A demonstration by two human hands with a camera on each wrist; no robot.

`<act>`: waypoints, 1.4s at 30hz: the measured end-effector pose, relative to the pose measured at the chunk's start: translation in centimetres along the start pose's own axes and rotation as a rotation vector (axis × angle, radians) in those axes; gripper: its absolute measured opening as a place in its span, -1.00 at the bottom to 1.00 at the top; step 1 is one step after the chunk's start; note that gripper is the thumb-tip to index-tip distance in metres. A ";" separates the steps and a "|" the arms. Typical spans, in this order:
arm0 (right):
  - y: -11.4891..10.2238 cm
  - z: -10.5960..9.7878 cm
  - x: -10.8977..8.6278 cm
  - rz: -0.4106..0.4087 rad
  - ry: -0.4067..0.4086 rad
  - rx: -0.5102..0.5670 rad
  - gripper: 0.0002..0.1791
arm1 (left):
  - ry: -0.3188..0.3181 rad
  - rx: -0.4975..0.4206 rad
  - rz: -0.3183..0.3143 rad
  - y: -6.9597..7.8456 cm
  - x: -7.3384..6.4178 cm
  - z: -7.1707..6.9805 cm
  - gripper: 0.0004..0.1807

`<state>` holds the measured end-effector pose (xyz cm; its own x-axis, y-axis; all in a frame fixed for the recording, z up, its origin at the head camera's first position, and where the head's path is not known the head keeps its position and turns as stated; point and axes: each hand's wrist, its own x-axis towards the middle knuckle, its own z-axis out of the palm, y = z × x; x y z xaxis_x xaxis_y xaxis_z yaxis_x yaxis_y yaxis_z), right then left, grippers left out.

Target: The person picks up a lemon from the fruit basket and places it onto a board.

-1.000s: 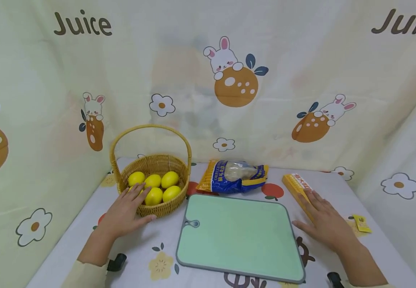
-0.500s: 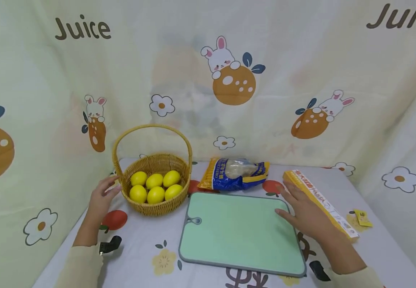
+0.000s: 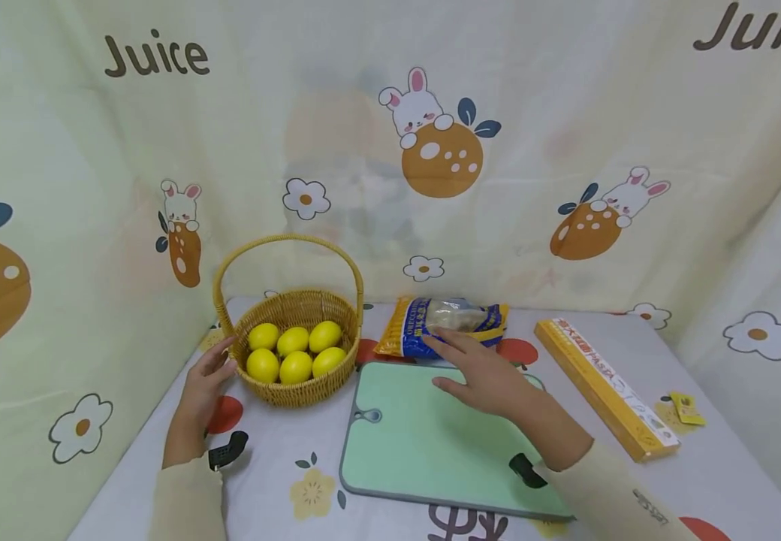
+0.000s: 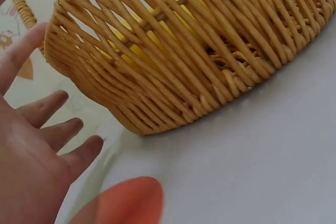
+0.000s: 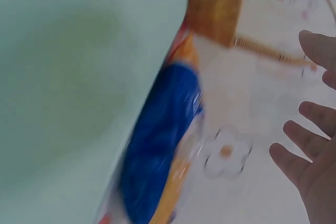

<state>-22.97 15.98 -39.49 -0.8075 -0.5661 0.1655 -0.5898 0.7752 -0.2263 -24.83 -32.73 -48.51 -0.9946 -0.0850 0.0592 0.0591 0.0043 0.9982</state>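
A wicker basket (image 3: 296,394) with a tall arched handle holds several yellow lemons (image 3: 296,367). At its left side is my left hand (image 3: 203,387), fingers loosely bent and fingertips right at the rim; in the left wrist view the palm faces the woven wall (image 4: 173,61). My right hand (image 3: 488,376) hovers over the back of the pale green cutting board (image 3: 444,443), fingers spread and holding nothing. Its fingertips overlap the blue and yellow pasta bag (image 3: 397,330) in the head view. The right wrist view is blurred but shows the bag (image 5: 163,135) apart from the fingers.
A long orange pasta box (image 3: 607,391) lies right of the board, with a small yellow packet (image 3: 688,409) beyond it. A patterned cloth covers the table (image 3: 275,451). Behind hangs a curtain (image 3: 336,120) printed with rabbits and flowers.
My right hand has left the pasta box and swept left over the cutting board towards the bag. My left hand has moved from above the lemons to the basket's left side.
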 end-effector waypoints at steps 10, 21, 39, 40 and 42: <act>-4.1 2.3 7.8 -0.104 -0.151 0.094 -0.32 | 0.012 -0.142 -0.025 -0.8 -0.2 -0.2 -0.33; -7.2 4.5 13.2 -0.161 -0.134 0.073 -0.43 | -0.007 -0.129 -0.026 -1.1 1.2 0.2 -0.29; -10.0 7.2 19.6 -0.049 -0.412 0.060 -0.44 | -0.006 -0.139 -0.040 -2.2 0.5 0.3 -0.29; -10.1 7.4 19.7 -0.062 -0.426 0.037 -0.46 | -0.005 -0.142 -0.036 -2.3 0.5 0.3 -0.30; -10.3 7.6 19.9 -0.076 -0.448 -0.006 -0.51 | -0.011 -0.142 -0.026 -2.3 0.5 0.3 -0.30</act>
<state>-32.95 -5.42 -41.13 -0.6833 -0.6858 -0.2505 -0.6483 0.7277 -0.2240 -25.52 -32.46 -50.79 -0.9968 -0.0729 0.0343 0.0442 -0.1386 0.9894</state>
